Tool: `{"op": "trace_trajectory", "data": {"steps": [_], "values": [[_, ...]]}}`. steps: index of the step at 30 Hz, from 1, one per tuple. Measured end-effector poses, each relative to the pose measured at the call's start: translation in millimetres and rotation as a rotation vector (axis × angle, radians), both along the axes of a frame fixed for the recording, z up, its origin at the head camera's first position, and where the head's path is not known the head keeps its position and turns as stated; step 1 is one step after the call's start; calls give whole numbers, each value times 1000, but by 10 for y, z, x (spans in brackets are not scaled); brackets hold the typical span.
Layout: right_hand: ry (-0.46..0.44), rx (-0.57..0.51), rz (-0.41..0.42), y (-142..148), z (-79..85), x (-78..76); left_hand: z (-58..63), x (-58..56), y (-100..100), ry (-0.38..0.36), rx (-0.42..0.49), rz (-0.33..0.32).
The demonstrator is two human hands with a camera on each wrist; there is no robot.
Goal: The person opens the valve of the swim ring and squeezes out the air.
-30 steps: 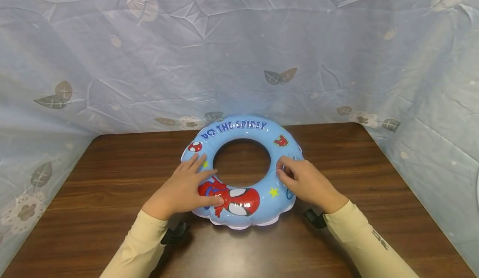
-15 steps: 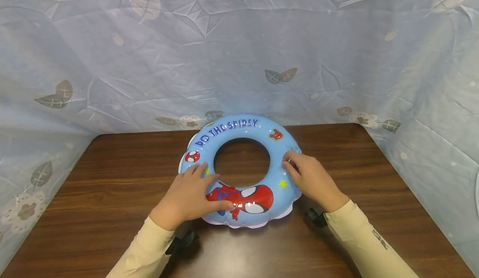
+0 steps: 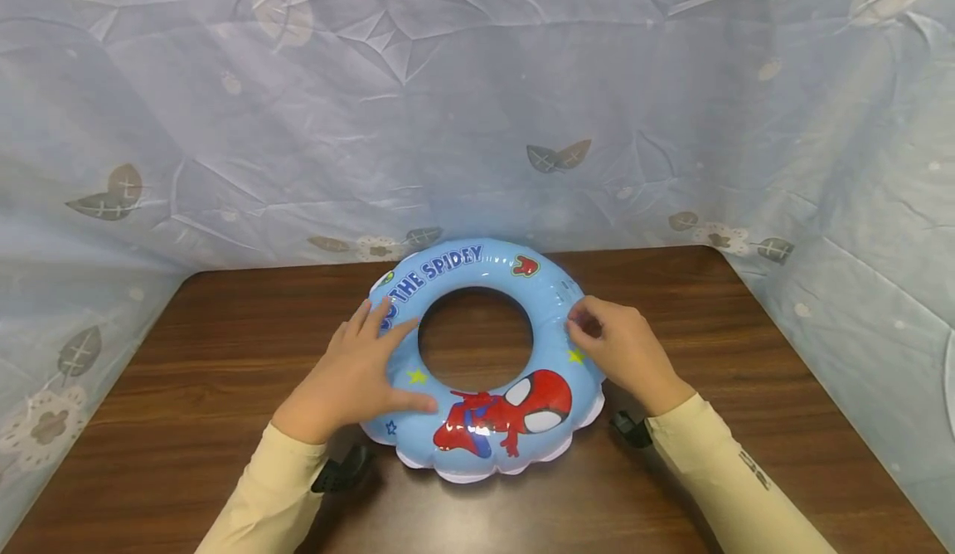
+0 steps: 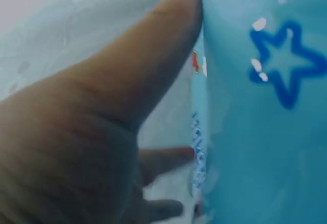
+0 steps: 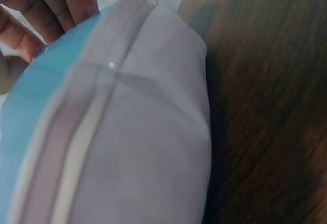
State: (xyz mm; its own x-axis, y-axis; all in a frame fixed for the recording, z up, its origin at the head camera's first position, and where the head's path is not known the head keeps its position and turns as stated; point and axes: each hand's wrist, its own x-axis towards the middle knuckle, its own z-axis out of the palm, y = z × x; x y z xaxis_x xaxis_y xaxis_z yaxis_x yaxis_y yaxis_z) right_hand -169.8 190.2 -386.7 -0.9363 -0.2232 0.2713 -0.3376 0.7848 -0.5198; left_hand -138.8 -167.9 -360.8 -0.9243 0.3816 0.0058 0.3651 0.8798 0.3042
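Observation:
A light blue inflatable swim ring (image 3: pixel 477 265) with a cartoon figure in red and blue, yellow stars and lettering lies on the wooden table. Its underside is white, seen close in the right wrist view. My left hand (image 3: pixel 354 380) rests on the ring's left side, fingers spread and thumb reaching over the front. In the left wrist view a blue star outline shows beside that thumb. At the ring's right side my right hand (image 3: pixel 622 347) has thumb and forefinger brought together in a pinch. A small clear edge shows by those fingertips (image 5: pixel 23 35) in the right wrist view.
The brown table (image 3: pixel 246 330) extends around the ring. A pale blue-grey curtain (image 3: pixel 477 123) with leaf and flower prints hangs behind it and along both sides. Black wrist devices sit under both forearms, the left one (image 3: pixel 343 469) close above the tabletop.
The ring has turned counterclockwise: its lettering has slid left and the red figure right. My left hand has shifted right and back left; the right hand has moved slightly right.

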Motion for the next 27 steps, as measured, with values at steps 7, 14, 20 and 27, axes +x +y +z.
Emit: {"op": "trace_trajectory", "data": {"steps": [7, 14, 20, 27], "values": [[24, -5, 2, -7, -16, -7, -35, -15, -26, -163, 9, 44], [48, -18, 10, 16, -40, -16, -47, -25, -22, -173, 16, 41], [18, -26, 10, 17, -51, -21, -77, -36, -23, -181, 23, 42], [12, -131, -29, 63, -58, -55, -78, -29, -24, -184, 20, 51]]}}
